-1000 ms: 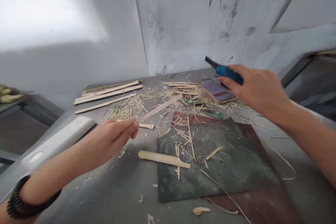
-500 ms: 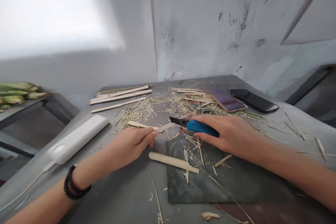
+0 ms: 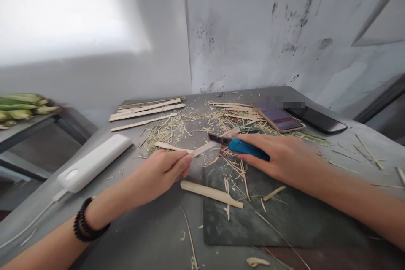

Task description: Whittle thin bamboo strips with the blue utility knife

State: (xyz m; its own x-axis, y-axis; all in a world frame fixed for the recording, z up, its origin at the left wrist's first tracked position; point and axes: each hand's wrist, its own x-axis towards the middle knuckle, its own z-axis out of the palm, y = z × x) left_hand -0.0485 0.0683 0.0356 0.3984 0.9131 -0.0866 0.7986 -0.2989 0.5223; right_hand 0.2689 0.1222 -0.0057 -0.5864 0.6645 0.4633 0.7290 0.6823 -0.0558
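Pinched in my left hand is one end of a thin, pale bamboo strip, which slants up and away to the right. My right hand grips a blue-handled utility knife. Its dark blade lies across the strip, with my thumb and fingers around the handle. Below the hands, a wider pale bamboo slat rests partly on a dark green mat. Another pale strip lies behind my left hand, its near end hidden by my fingers.
Several bamboo slats lie at the back left, with heaps of shavings nearby. A white power bank with a cable sits left. A phone and a black device lie back right. Corn-like produce rests on a side table.
My right hand and the knife have shifted slightly right relative to my left hand, showing more of the strip between them. The whole view has also shifted a little.
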